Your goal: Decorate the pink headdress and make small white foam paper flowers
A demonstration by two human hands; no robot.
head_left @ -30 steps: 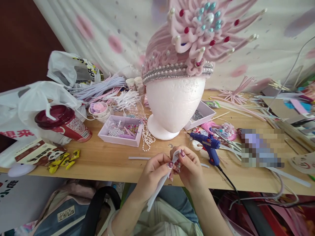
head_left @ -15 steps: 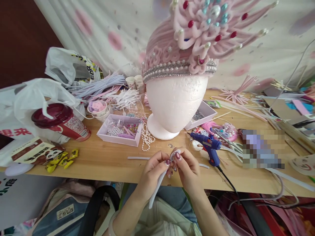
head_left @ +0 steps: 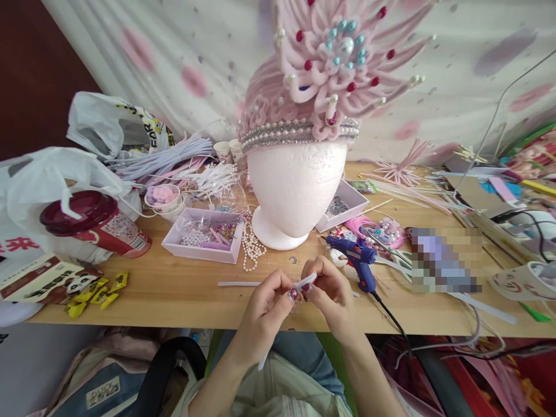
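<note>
My left hand (head_left: 268,307) pinches a pale white pipe cleaner (head_left: 306,282) between thumb and fingers. Close beside it, my right hand (head_left: 330,298) grips the same pipe cleaner near its upper end. The tail hangs below my left hand, partly hidden by it. Both hands are just above the table's front part. Behind them stands a white foam head (head_left: 297,185) wearing a pink headdress (head_left: 299,119) with pearls, silver trim and a large flower. Another pale strip (head_left: 237,284) lies on the table, its middle hidden under my hands.
A blue glue gun (head_left: 354,255) lies right of my hands, its cord over the table edge. Left are a lilac box of beads (head_left: 202,258), a red lidded cup (head_left: 98,223) and yellow wrapped candies (head_left: 95,294). A phone (head_left: 445,260) lies at right.
The pipe cleaner's upper end, bent in a curve before, now points up to the right between my fingertips. The view has turned slightly right and up.
</note>
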